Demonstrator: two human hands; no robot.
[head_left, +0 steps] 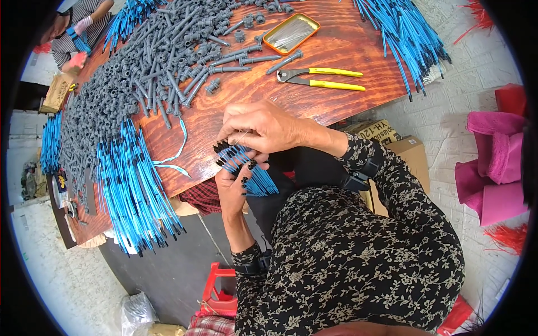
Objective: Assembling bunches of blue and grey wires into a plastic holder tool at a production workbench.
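Observation:
My left hand (228, 187) is wrapped round a bundle of thin blue sticks (259, 183) with black tips, at the table's near edge above my lap. The black ends gather at its upper left, while the blue lengths slant down to the right. Just above those ends, my right hand (259, 127) is closed, thumb and fingers pinched together against the top of the bundle. Whatever is between those fingertips is too small or hidden to make out. Beyond my right hand, pincers with yellow handles (336, 78) lie on the wooden table (241, 92).
Grey plastic fittings (129, 73) are heaped across the left and back. A shallow tin (291, 33) holds fine metal pins or wires. Blue stick bundles (131, 190) overhang the left edge; others (406, 39) lie far right. A co-worker's gloved hand (83, 25) shows top left. Cardboard boxes (412, 162) stand right.

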